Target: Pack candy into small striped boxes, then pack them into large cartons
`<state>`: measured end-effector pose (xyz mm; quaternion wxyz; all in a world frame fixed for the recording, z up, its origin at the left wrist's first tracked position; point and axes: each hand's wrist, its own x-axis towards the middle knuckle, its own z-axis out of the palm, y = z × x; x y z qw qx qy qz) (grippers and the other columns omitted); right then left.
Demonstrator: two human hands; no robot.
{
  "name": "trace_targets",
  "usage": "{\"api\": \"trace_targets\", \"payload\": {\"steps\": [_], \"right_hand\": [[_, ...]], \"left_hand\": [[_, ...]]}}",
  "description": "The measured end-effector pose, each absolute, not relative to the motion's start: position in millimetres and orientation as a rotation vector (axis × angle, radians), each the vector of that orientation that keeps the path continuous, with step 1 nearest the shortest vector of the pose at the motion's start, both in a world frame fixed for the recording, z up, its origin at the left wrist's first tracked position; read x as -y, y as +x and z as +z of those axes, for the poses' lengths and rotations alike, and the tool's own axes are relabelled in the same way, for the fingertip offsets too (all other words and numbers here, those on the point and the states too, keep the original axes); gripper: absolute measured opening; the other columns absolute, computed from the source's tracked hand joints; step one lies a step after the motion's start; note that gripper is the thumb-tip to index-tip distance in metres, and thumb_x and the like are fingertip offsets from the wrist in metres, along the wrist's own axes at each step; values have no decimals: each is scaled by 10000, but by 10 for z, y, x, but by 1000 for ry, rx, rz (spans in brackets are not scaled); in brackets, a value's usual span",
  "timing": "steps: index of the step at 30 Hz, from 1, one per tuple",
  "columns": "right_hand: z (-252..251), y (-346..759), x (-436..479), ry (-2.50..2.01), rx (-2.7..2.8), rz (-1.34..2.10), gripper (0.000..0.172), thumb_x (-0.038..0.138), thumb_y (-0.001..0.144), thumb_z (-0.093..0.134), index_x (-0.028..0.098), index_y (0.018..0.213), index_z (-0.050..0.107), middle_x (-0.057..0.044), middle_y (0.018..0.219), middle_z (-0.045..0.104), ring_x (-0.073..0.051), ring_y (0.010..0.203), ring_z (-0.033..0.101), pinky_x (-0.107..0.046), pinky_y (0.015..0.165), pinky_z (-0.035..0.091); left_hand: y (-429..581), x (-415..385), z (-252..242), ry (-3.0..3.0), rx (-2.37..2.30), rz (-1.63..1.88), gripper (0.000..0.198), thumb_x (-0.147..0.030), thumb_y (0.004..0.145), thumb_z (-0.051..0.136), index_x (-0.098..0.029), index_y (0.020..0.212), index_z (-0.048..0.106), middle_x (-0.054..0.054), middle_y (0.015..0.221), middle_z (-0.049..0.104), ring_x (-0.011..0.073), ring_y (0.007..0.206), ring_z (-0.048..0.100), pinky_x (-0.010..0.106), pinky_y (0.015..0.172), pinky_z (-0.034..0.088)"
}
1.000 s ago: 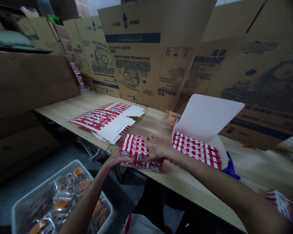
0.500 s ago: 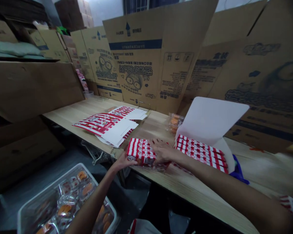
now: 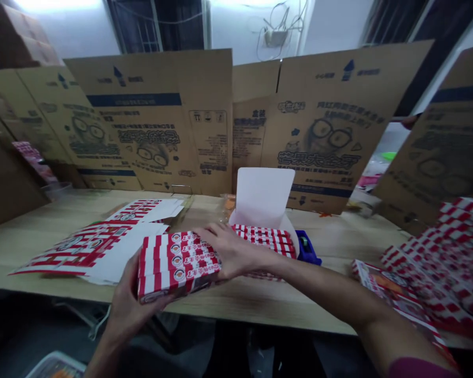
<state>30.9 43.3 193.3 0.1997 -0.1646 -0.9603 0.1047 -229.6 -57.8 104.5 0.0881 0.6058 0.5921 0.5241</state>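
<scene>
Between my two hands is a stack of red-and-white striped boxes (image 3: 179,260), lifted at the table's front edge and slightly tilted. My left hand (image 3: 132,296) grips its left end, thumb along the front and fingers underneath or behind. My right hand (image 3: 224,249) is wrapped over the right end, fingers on top. Just behind my right hand, more striped packs (image 3: 266,239) lie in rows by an upright white flap (image 3: 264,194). Flat striped carton sheets (image 3: 98,244) lie to the left, partly white side up.
Large cardboard panels (image 3: 208,131) wall off the table's back. A blue tape dispenser (image 3: 308,248) sits right of the white flap. Piled striped boxes (image 3: 445,262) stand at the far right. Below the table at left is a white bin (image 3: 57,362). Orange items in clear wrap (image 3: 229,203) lie behind.
My view has swung right, bringing the piled boxes at far right into sight. Both hands have raised the stack of boxes off the tabletop toward me.
</scene>
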Motion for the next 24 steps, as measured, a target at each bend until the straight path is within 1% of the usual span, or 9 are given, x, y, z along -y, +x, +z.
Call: {"api": "trace_targets", "payload": {"steps": [2, 3, 6, 8, 10, 15, 17, 21, 24], "right_hand": [[2178, 606, -383, -446, 2582, 256, 1015, 422, 619, 771, 142, 1450, 261, -173, 1291, 437, -315, 1177, 431, -480, 1013, 371], [2288, 768, -382, -462, 2526, 235, 1015, 410, 631, 763, 150, 1461, 240, -176, 1321, 415, -317, 1201, 419, -478, 1025, 366], [2538, 1251, -482, -598, 2366, 107, 1019, 397, 635, 760, 190, 1475, 222, -166, 1361, 388, -331, 1239, 402, -493, 1046, 352], [2624, 1529, -618, -708, 2281, -17, 1046, 407, 598, 782, 204, 1472, 243, -160, 1353, 398, -354, 1238, 399, -522, 1046, 337], [2645, 1743, -781, -829, 2222, -102, 1063, 408, 568, 794, 207, 1468, 265, -156, 1328, 419, -377, 1220, 407, -547, 1028, 333], [2512, 1976, -1159, -1085, 2253, -60, 1045, 370, 552, 781, 202, 1462, 296, -158, 1293, 454, -405, 1202, 418, -528, 990, 346], [2447, 1986, -1274, -1139, 2298, -37, 1040, 379, 543, 783, 202, 1454, 313, -157, 1264, 473, -406, 1182, 434, -521, 978, 355], [2360, 1979, -1480, -1221, 2380, -3, 994, 363, 530, 793, 168, 1414, 383, -156, 1198, 515, -379, 1109, 493, -481, 941, 398], [2320, 1981, -1637, -1194, 2443, 97, 947, 313, 501, 813, 157, 1365, 457, -141, 1184, 554, -342, 1082, 524, -444, 944, 411]], "left_hand": [[-2110, 586, 1220, 1819, -1563, 1775, 1137, -550, 557, 806, -270, 1493, 225, 110, 1496, 372, 379, 1353, 372, 549, 1104, 340], [-1998, 574, 1263, 1786, -1467, 1913, 1078, -562, 635, 753, -259, 1503, 190, 113, 1513, 342, 361, 1382, 333, 528, 1131, 306], [-1548, 478, 1229, 1728, -1480, 2076, 690, -454, 856, 574, -236, 1453, 304, 120, 1427, 446, 298, 1351, 399, 489, 1130, 319], [-1144, 347, 1140, 1976, -1596, 1807, 494, -388, 888, 552, -229, 1346, 456, 115, 1322, 545, 283, 1273, 488, 475, 1079, 392], [-696, 140, 1071, 2369, -1508, 1373, 436, -420, 879, 561, -207, 1259, 539, 133, 1320, 557, 299, 1291, 466, 478, 1075, 392], [137, -615, 1047, 2646, -1563, 576, 731, -595, 897, 400, -44, 1376, 415, 267, 1460, 377, 392, 1384, 310, 527, 1100, 295], [245, -835, 1041, 2621, -1616, 377, 782, -622, 899, 352, -16, 1392, 381, 283, 1451, 384, 393, 1374, 328, 529, 1085, 296], [221, -882, 983, 2608, -1643, 262, 757, -643, 900, 297, -39, 1312, 493, 246, 1370, 503, 364, 1307, 432, 487, 1055, 334], [177, -734, 921, 2606, -1659, 313, 788, -653, 904, 240, -22, 1280, 526, 244, 1353, 517, 354, 1289, 446, 477, 1060, 330]]}}
